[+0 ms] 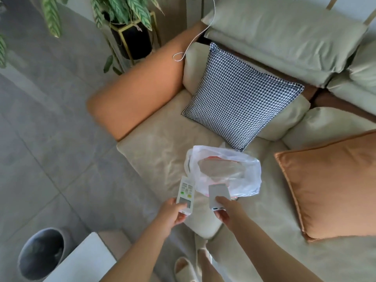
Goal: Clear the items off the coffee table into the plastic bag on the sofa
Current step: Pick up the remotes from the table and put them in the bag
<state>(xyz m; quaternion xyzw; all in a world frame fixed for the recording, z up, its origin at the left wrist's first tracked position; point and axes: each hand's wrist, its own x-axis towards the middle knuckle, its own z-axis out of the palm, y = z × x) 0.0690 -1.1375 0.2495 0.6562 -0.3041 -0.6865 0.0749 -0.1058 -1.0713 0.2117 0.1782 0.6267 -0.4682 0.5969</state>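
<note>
Looking down, we see two hands over a cream sofa [154, 151]. Our left hand [173, 212] grips a slim white remote [185, 195]; our right hand [224, 210] pinches a flat, smooth power bank [218, 195] — both at the near rim of a crinkled, translucent bag [234, 171], mouth gaping, with bare seat cushion to its left.

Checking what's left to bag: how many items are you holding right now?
2. A remote in the left hand, a power bank in the right hand, both by the bag. Bag contents unclear.
</note>
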